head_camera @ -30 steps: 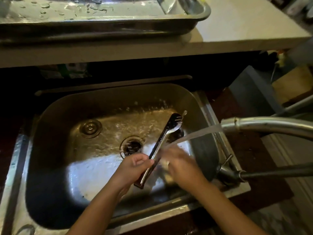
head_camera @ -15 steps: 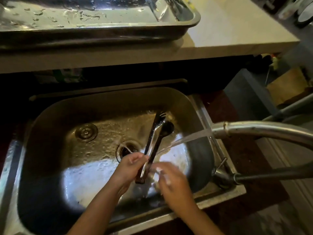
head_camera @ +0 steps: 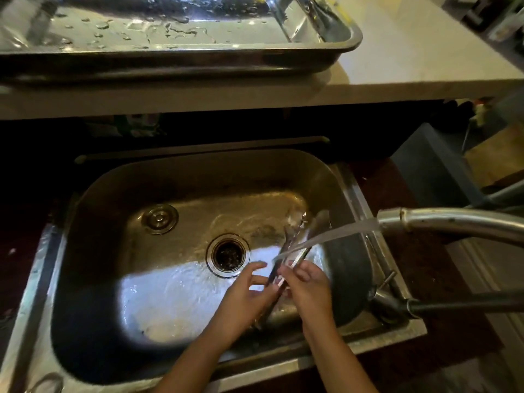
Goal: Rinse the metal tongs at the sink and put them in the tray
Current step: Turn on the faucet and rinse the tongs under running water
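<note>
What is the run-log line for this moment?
phase: rinsing | tongs: under faucet stream, in sink | right hand: grips tongs | left hand: fingers spread | tray: on counter

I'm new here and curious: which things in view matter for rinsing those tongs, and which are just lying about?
In the job: tongs, tap, sink, tray.
Just about: round cap, drain, counter.

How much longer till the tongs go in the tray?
Done: the tap is running and the tongs are in the sink. In hand: the right hand holds them under the stream, with the left hand touching them. Left: putting them in the wet tray on the counter.
</note>
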`<state>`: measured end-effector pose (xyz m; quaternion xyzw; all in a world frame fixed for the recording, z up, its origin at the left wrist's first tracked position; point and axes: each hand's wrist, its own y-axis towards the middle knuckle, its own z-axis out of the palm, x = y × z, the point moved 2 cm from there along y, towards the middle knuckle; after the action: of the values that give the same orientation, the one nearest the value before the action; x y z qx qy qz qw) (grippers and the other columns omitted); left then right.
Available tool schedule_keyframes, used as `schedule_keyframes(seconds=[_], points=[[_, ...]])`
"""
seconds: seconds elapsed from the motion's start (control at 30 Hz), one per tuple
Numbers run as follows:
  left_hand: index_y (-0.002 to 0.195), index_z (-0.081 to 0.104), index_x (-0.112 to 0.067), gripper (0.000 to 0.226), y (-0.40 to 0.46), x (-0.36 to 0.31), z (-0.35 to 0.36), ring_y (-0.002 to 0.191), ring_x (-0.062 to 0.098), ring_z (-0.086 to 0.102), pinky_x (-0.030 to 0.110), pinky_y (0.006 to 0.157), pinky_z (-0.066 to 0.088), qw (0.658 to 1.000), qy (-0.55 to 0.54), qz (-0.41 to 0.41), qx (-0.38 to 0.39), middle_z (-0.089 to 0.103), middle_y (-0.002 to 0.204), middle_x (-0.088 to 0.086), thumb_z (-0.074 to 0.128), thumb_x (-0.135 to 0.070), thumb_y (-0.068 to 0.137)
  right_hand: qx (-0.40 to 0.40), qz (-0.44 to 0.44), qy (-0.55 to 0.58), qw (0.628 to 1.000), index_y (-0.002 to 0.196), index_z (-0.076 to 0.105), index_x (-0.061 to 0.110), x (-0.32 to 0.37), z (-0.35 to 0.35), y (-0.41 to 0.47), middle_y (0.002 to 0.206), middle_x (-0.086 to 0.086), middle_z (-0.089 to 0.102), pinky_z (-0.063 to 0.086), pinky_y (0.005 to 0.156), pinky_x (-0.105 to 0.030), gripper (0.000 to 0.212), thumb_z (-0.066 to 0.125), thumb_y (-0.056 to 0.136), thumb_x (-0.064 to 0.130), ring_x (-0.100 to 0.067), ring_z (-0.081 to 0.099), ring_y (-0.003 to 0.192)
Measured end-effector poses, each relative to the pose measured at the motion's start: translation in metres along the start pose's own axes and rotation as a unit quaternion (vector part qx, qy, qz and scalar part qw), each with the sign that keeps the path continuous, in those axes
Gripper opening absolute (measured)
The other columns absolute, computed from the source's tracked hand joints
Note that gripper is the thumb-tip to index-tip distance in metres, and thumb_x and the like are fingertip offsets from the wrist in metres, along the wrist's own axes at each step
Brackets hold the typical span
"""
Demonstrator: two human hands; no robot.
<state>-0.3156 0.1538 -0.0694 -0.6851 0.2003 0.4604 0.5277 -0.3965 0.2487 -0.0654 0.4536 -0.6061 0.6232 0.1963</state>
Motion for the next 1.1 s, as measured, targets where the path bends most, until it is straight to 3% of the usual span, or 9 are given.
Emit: schedule_keyframes(seconds=[0.1, 0.2, 0.37, 0.47, 0.6, 0.73, 0.87, 1.0, 1.1], points=[[0.084, 0.063, -0.031, 0.024, -0.008, 0.0, 0.007, 0.079, 0.003, 0.068, 0.014, 0.069, 0.052, 0.999, 0.011, 0.048, 0.011, 0.07, 0.088, -0.008, 0.063, -0.007, 0.082, -0.039, -0.066, -0.071, 0.995, 0.075, 0.064, 0.015, 0.005, 0.005, -0.004, 0.072, -0.003, 0.073, 0.055, 0.069, -0.036, 0.007, 0.07, 0.078, 0.013, -0.023, 0.069, 0.072], [0.075, 0.069, -0.018, 0.021, -0.013, 0.0, 0.007, 0.064, 0.006, 0.066, 0.013, 0.057, 0.047, 0.998, -0.049, 0.027, 0.022, 0.072, 0.068, -0.006, 0.058, -0.003, 0.085, -0.022, -0.112, -0.117, 0.987, 0.086, 0.066, 0.02, 0.008, 0.005, -0.008, 0.081, 0.004, 0.071, 0.052, 0.064, -0.021, 0.003, 0.065, 0.083, 0.022, -0.012, 0.066, 0.075], [0.083, 0.065, -0.008, 0.014, -0.011, -0.004, -0.009, 0.08, 0.022, 0.07, 0.023, 0.056, 0.05, 0.991, -0.128, -0.013, 0.032, 0.07, 0.084, 0.019, 0.053, -0.012, 0.09, -0.053, -0.195, -0.163, 0.966, 0.109, 0.063, 0.018, 0.003, -0.015, -0.015, 0.11, 0.005, 0.054, 0.045, 0.077, -0.015, 0.024, 0.051, 0.091, 0.007, -0.009, 0.055, 0.099], [0.092, 0.062, -0.003, 0.017, -0.008, -0.01, -0.014, 0.074, 0.015, 0.073, 0.02, 0.046, 0.05, 0.986, -0.156, -0.036, 0.051, 0.076, 0.079, 0.008, 0.049, -0.013, 0.092, -0.042, -0.18, -0.149, 0.971, 0.099, 0.064, 0.02, -0.005, -0.025, -0.017, 0.105, 0.004, 0.059, 0.045, 0.083, -0.012, 0.028, 0.049, 0.089, -0.001, -0.01, 0.055, 0.102], [0.095, 0.063, -0.004, 0.018, 0.003, -0.019, -0.011, 0.074, 0.015, 0.074, 0.021, 0.045, 0.052, 0.978, -0.194, -0.054, 0.06, 0.077, 0.072, 0.003, 0.047, -0.012, 0.093, -0.017, -0.184, -0.153, 0.971, 0.093, 0.064, 0.024, -0.008, -0.026, -0.023, 0.101, 0.007, 0.063, 0.041, 0.07, 0.002, 0.03, 0.049, 0.089, -0.001, -0.003, 0.057, 0.096], [0.099, 0.061, -0.003, 0.019, 0.018, -0.033, -0.006, 0.072, 0.011, 0.073, 0.019, 0.049, 0.054, 0.973, -0.213, -0.056, 0.071, 0.075, 0.079, 0.005, 0.046, -0.012, 0.093, -0.016, -0.247, -0.177, 0.953, 0.098, 0.066, 0.021, -0.001, -0.027, -0.032, 0.103, 0.007, 0.064, 0.04, 0.08, -0.001, 0.032, 0.049, 0.087, -0.004, -0.008, 0.059, 0.1], [0.111, 0.058, 0.006, 0.029, 0.024, -0.043, -0.004, 0.064, 0.011, 0.064, 0.017, 0.051, 0.053, 0.975, -0.204, -0.058, 0.07, 0.065, 0.096, 0.016, 0.047, -0.013, 0.093, 0.01, -0.387, -0.255, 0.886, 0.113, 0.065, 0.012, 0.007, -0.021, -0.044, 0.117, 0.002, 0.063, 0.038, 0.102, -0.016, 0.037, 0.047, 0.083, 0.002, -0.008, 0.054, 0.114], [0.098, 0.063, -0.002, 0.022, 0.015, -0.047, -0.007, 0.056, 0.008, 0.067, 0.017, 0.047, 0.051, 0.976, -0.187, -0.042, 0.103, 0.072, 0.066, 0.001, 0.045, -0.013, 0.093, 0.037, -0.421, -0.292, 0.858, 0.118, 0.062, 0.01, 0.013, -0.022, -0.034, 0.123, -0.003, 0.061, 0.033, 0.108, -0.016, 0.04, 0.041, 0.084, 0.003, -0.011, 0.05, 0.121], [0.091, 0.065, -0.007, 0.019, 0.001, -0.051, -0.012, 0.061, 0.009, 0.071, 0.018, 0.043, 0.05, 0.981, -0.158, -0.038, 0.108, 0.073, 0.064, 0.001, 0.047, -0.012, 0.093, 0.046, -0.426, -0.329, 0.841, 0.12, 0.059, 0.01, 0.015, -0.023, -0.022, 0.126, -0.006, 0.06, 0.032, 0.109, -0.02, 0.043, 0.036, 0.084, 0.011, -0.013, 0.047, 0.125]])
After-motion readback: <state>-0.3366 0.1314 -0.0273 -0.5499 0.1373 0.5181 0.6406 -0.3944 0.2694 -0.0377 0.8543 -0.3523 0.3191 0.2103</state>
